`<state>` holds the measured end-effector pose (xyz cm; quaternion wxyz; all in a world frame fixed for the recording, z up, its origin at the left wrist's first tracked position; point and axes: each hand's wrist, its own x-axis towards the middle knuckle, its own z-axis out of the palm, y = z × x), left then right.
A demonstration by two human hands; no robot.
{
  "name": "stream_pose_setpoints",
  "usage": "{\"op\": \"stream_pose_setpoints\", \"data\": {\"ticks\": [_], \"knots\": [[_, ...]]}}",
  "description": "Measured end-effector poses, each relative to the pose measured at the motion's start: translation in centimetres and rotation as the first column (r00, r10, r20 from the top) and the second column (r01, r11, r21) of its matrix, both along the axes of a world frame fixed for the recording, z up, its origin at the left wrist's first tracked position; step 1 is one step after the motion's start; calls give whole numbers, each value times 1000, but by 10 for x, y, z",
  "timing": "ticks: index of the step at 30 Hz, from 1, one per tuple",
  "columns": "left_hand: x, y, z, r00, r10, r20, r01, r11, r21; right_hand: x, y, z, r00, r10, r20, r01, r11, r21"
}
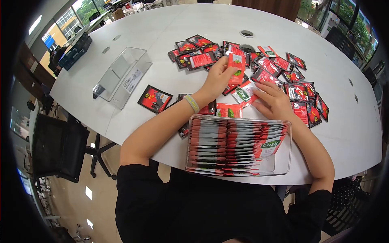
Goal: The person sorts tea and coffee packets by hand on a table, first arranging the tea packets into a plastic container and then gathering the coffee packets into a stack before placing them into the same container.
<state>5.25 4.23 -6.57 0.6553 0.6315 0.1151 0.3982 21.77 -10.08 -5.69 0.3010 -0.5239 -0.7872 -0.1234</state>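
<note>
My left hand [218, 79] is closed on a red sachet [236, 65], held upright above the pile between thumb and fingers. To its right, my right hand [273, 97] has its fingers on a white and red Cozy sachet [244, 94]. Many red and black sachets [296, 92] lie scattered beyond and beside both hands. Closest to my body stands a clear plastic box [282, 162] with rows of sachets packed on edge. One Cozy sachet [269, 145] faces up at its right side.
An empty clear plastic box [130, 83] lies on the white table [162, 32] at the left. A lone black and red sachet [154, 99] is near it. A dark crate [75, 51] stands at the far left edge. Black chairs [60, 146] are beside the table.
</note>
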Motion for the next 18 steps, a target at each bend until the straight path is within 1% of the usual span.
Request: {"op": "stream_pose_setpoints", "data": {"ticks": [2,3,4,5,6,7,8,9,10,11,12,13,14,16,18], "knots": [[0,0,2,999,-10,-47,9,1000,-25,-5,1,4,997,40,67,-41,999,22],[-1,-4,5,999,-18,-27,17,999,-42,1,3,0,990,81,118,-80,997,-11],[-2,-8,9,1000,-18,-7,18,998,-54,4,3,-2,993,69,93,-66,997,-31],[-1,-4,4,994,-16,-111,14,1000,-17,4,1,-1,996,66,67,-63,997,-49],[1,2,-1,977,5,-214,0,1000,20,0,-2,5,994,26,111,-22,999,-42],[5,0,-3,992,17,-124,-8,997,73,4,-2,-3,990,-18,140,16,1000,12],[21,8,-24,995,27,96,-40,989,141,5,-3,-4,979,-62,194,50,997,66],[20,11,-25,998,62,-7,-58,963,263,9,-1,-10,984,-30,177,11,994,108],[17,7,-15,993,111,32,-114,910,399,12,-3,-11,982,-23,187,6,996,89],[20,7,-15,996,70,56,-85,933,350,18,-1,-17,987,-5,161,-7,997,76],[19,6,-13,992,126,-17,-113,932,345,24,0,-21,999,20,34,-18,998,-60],[18,7,-14,989,112,-92,-80,950,303,21,4,-25,1000,13,5,-13,1000,-4],[24,14,-24,979,198,-53,-158,894,419,21,9,-28,1000,-2,-27,4,999,47],[17,9,-13,974,196,-117,-135,907,400,42,18,-39,1000,18,-16,-20,990,-142],[35,18,-32,967,233,104,-256,892,374,74,34,-43,991,122,-47,-131,947,-292]]}}
